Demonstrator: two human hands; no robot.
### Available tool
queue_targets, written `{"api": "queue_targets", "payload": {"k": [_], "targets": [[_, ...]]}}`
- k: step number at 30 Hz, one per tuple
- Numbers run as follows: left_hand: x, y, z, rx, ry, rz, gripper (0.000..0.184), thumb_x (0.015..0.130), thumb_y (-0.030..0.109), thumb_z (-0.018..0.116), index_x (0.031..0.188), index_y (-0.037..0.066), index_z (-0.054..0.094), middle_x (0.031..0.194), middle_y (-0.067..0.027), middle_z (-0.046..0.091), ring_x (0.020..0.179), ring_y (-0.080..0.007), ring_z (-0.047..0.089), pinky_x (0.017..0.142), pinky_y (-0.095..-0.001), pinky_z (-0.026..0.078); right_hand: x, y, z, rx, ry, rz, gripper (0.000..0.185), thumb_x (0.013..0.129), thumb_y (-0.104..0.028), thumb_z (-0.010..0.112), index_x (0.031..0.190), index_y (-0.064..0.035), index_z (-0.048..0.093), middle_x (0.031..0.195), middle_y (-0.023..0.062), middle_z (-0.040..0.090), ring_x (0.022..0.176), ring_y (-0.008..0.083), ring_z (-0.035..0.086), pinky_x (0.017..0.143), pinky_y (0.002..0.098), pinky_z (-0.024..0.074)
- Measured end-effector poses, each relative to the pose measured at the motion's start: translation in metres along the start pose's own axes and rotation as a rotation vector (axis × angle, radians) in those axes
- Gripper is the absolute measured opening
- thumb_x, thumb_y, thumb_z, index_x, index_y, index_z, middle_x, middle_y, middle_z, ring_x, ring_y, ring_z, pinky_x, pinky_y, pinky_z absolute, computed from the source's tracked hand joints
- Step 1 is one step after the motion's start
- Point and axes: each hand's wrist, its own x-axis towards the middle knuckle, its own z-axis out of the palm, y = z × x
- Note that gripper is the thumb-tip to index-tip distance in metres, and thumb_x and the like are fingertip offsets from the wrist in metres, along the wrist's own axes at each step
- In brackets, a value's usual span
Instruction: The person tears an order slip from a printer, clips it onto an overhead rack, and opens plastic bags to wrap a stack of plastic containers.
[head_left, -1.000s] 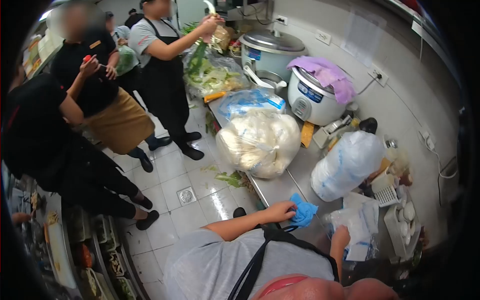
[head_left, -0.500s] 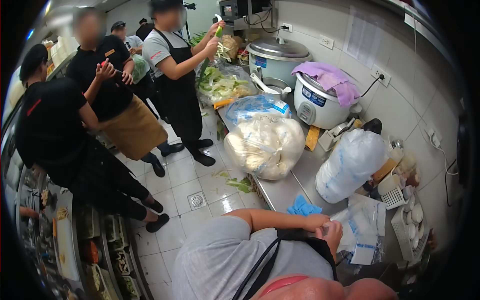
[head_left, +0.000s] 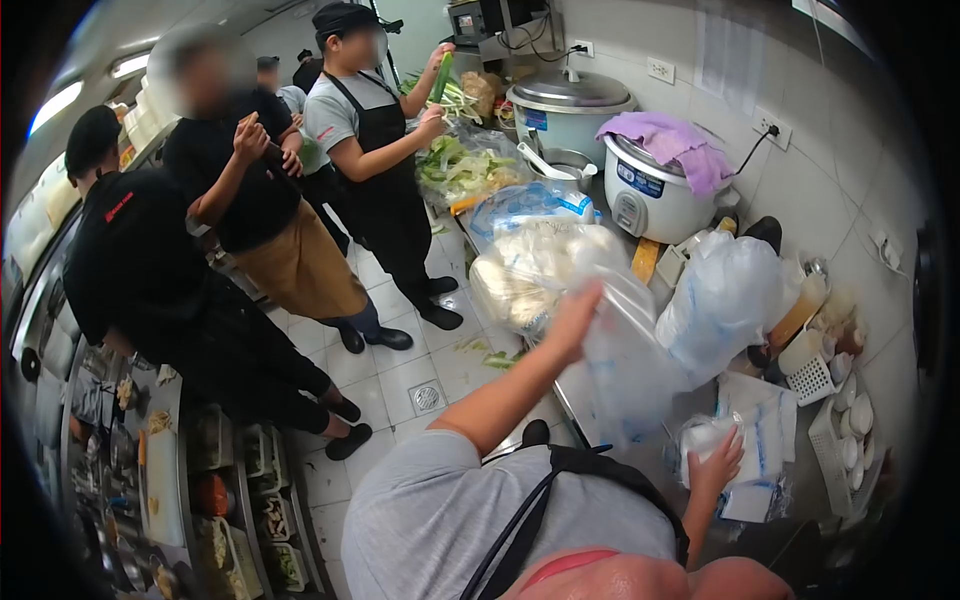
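My left hand (head_left: 576, 322) is stretched forward over the counter, closed on a clear plastic bag (head_left: 625, 375) that hangs spread and partly blurred from it. Behind that bag sits a large tied bag of pale, rounded contents (head_left: 520, 275). My right hand (head_left: 714, 460) is lower, its thumb and fingers around a small bundle of crumpled clear plastic (head_left: 708, 436). Flat plastic packets (head_left: 755, 440) lie beside this hand. A tall stack wrapped in plastic (head_left: 720, 300) stands just past the spread bag.
Two rice cookers stand along the wall, the nearer one (head_left: 650, 195) under a purple cloth (head_left: 675, 145). White baskets (head_left: 830, 455) hold small dishes at right. A co-worker (head_left: 365, 150) handles a long green vegetable; other people stand left, near food bins (head_left: 235, 550).
My hands have separated. The left has swung forward with the clear bag, which now spreads out over the counter; the right stays low by the packets. The blue cloth is now out of sight.
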Motion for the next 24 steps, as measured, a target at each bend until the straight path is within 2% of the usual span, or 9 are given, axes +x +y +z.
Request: {"api": "queue_targets", "payload": {"k": [1,3,5,8,11,14,17,20,24], "targets": [[-0.004,0.017,-0.003,-0.05,0.094,0.039,0.03,0.081,0.03,0.05,0.096,0.005,0.052,0.08,-0.0048,0.054,0.073,-0.0132,0.052,0.067,-0.0248,0.042,0.001,-0.009,-0.011,0.085,0.139,-0.144,0.081,0.059,-0.02,0.066,0.127,-0.0099,0.023,0.122,0.0165,0.033,0.115,0.0359,0.027,0.092,0.0469,0.0242],[-0.001,0.022,-0.023,0.04,-0.012,0.193,0.028,0.08,0.028,0.051,0.096,0.005,0.051,0.08,-0.002,0.053,0.072,-0.011,0.05,0.066,-0.0238,0.041,-0.003,-0.024,0.005,0.432,0.19,-0.422,0.074,0.059,-0.022,0.065,0.123,-0.0103,0.031,0.123,0.0155,0.032,0.113,0.0357,0.028,0.091,0.0459,0.0254],[-0.006,0.023,-0.038,0.159,-0.099,0.231,0.029,0.08,0.028,0.052,0.097,0.005,0.05,0.082,-0.0006,0.052,0.072,-0.0093,0.049,0.066,-0.023,0.04,-0.014,-0.051,0.007,0.547,-0.183,-0.595,0.069,0.058,-0.023,0.066,0.119,-0.009,0.037,0.115,0.0151,0.038,0.106,0.0335,0.035,0.088,0.0436,0.0295],[-0.017,0.024,-0.044,0.299,-0.194,0.179,0.03,0.08,0.027,0.053,0.1,0.005,0.049,0.084,-0.0001,0.051,0.074,-0.0074,0.047,0.066,-0.0218,0.038,-0.031,-0.064,0.026,0.161,-0.258,-0.699,0.055,0.06,-0.021,0.064,0.111,-0.0085,0.045,0.098,0.0132,0.047,0.091,0.0309,0.044,0.078,0.0405,0.0359],[-0.029,0.021,-0.042,0.325,-0.241,0.169,0.027,0.08,0.024,0.054,0.097,0.004,0.051,0.084,0.0013,0.051,0.073,-0.006,0.045,0.064,-0.0204,0.037,-0.018,-0.034,0.095,0.319,-0.101,-0.661,0.041,0.064,-0.02,0.061,0.102,-0.0086,0.05,0.082,0.011,0.051,0.079,0.0303,0.046,0.07,0.0391,0.0387],[-0.027,0.005,-0.045,0.481,-0.31,0.114,0.022,0.08,0.022,0.054,0.093,0.004,0.053,0.081,0.0027,0.052,0.072,-0.0051,0.045,0.064,-0.0202,0.037,-0.011,-0.039,0.098,0.383,-0.087,-0.587,0.031,0.067,-0.019,0.058,0.095,-0.0075,0.052,0.08,0.0088,0.053,0.079,0.0314,0.047,0.067,0.0391,0.0395],[-0.034,-0.001,-0.038,0.693,-0.432,0.175,0.018,0.08,0.02,0.054,0.089,0.004,0.056,0.075,0.0039,0.052,0.069,-0.0043,0.045,0.061,-0.0209,0.038,0.003,-0.054,0.08,0.407,-0.443,-0.277,0.038,0.065,-0.019,0.06,0.1,-0.0056,0.05,0.083,0.0109,0.053,0.085,0.0323,0.048,0.072,0.0379,0.04],[-0.036,-0.02,-0.035,0.715,-0.478,0.086,0.017,0.079,0.018,0.054,0.088,0.003,0.055,0.075,0.0036,0.052,0.069,-0.0052,0.046,0.062,-0.0216,0.039,0.002,-0.073,0.03,0.654,-0.203,-0.524,0.046,0.062,-0.021,0.064,0.102,-0.0032,0.048,0.086,0.0114,0.055,0.086,0.0303,0.051,0.076,0.0359,0.0407],[-0.047,-0.044,-0.011,0.74,-0.727,-0.012,0.017,0.078,0.013,0.055,0.089,0.002,0.053,0.079,0.0002,0.055,0.076,-0.0064,0.048,0.069,-0.0225,0.04,-0.008,-0.099,-0.014,1.34,-0.537,-0.386,0.048,0.063,-0.02,0.068,0.103,-0.0032,0.047,0.091,0.0081,0.055,0.082,0.0199,0.053,0.074,0.0305,0.0419]]}}
